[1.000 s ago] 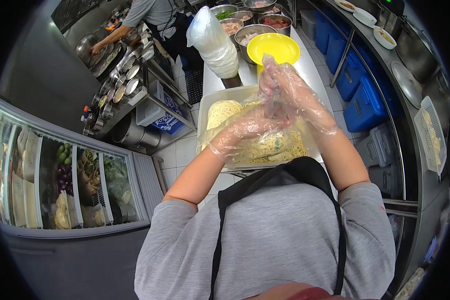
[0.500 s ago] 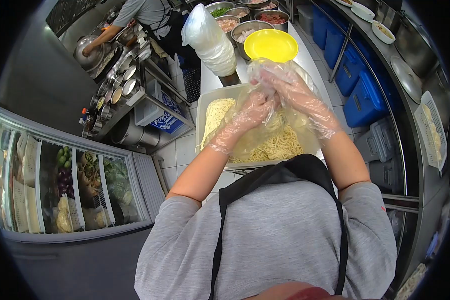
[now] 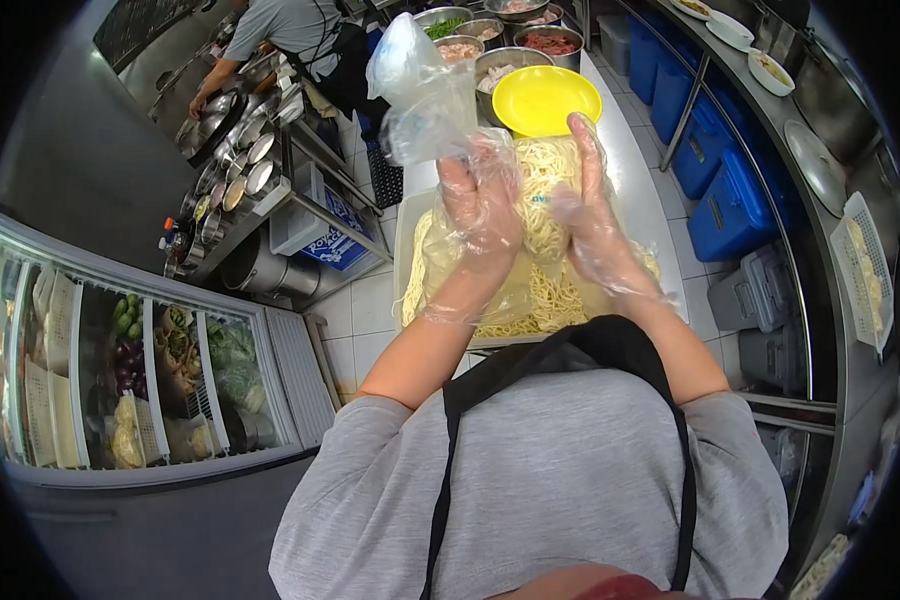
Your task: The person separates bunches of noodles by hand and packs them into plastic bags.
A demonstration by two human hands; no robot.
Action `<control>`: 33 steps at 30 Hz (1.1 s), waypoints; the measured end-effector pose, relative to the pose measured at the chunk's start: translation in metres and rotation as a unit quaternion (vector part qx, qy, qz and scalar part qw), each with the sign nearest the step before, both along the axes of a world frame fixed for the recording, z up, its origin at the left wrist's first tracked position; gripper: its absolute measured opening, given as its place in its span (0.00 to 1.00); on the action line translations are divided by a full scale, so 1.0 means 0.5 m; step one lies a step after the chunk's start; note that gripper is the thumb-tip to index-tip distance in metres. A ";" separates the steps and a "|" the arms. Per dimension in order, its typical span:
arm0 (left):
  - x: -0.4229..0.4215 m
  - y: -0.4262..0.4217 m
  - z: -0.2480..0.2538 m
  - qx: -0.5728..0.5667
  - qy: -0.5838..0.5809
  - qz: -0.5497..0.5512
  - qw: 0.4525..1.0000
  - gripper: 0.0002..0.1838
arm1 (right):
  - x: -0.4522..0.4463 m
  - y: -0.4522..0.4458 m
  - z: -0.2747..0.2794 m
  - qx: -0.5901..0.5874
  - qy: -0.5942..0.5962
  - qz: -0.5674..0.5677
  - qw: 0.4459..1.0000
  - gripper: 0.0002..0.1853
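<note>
A clear plastic bag of noodles (image 3: 545, 185) with small blue print stands upright between my two hands, above a pale tub (image 3: 404, 235) of loose yellow noodles (image 3: 555, 300). My left hand (image 3: 488, 205), in a loose clear plastic glove, presses against the bag's left side; its fingers point up and are partly blurred. At the right side, my gloved right hand (image 3: 602, 235) grips the bag with one digit stretched up along it. Crumpled clear plastic (image 3: 420, 125) spreads beyond my left fingers, in front of a stack of plastic bags (image 3: 402, 60).
A yellow plate (image 3: 547, 100) rests just beyond the noodle bag, beside metal bowls (image 3: 548, 42) of meat and greens. Left is a glass-topped fridge (image 3: 160, 370); right are blue bins (image 3: 730, 195) under a shelf. Another person (image 3: 280, 40) works at the stove.
My hands, close together before, have moved apart, and the bag of noodles now shows upright between them. Clear plastic has swung up to the left. The other person's arm has shifted at the pan.
</note>
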State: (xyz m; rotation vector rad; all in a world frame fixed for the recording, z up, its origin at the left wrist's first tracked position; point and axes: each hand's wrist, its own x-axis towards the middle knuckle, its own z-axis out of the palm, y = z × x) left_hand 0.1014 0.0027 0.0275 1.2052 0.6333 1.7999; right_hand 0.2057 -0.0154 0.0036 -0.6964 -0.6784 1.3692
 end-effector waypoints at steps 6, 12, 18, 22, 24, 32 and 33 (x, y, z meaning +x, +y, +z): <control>0.005 0.010 0.005 -0.035 -0.082 -0.015 0.996 0.04 | -0.027 -0.021 -0.001 0.059 -0.004 -0.018 0.998 0.39; -0.037 0.057 -0.029 -0.019 -0.001 -0.088 0.996 0.09 | 0.071 0.076 0.001 0.270 -0.447 -0.087 0.848 0.35; -0.022 0.043 -0.047 0.256 0.355 0.010 0.899 0.28 | -0.006 0.053 0.076 0.252 -0.387 -0.146 0.875 0.20; -0.012 0.027 -0.085 0.175 0.257 -0.108 0.944 0.30 | -0.017 0.039 0.089 0.350 -0.443 -0.246 0.788 0.15; -0.006 0.022 -0.092 0.138 0.264 -0.103 0.949 0.27 | -0.032 0.048 0.070 0.309 -0.304 -0.177 0.884 0.12; -0.026 0.081 -0.143 0.264 0.467 0.043 0.843 0.25 | -0.009 0.026 0.022 0.224 -0.246 -0.057 0.941 0.13; -0.030 0.091 -0.148 0.306 0.446 0.052 0.840 0.23 | -0.005 0.013 0.023 0.247 -0.295 -0.082 0.919 0.15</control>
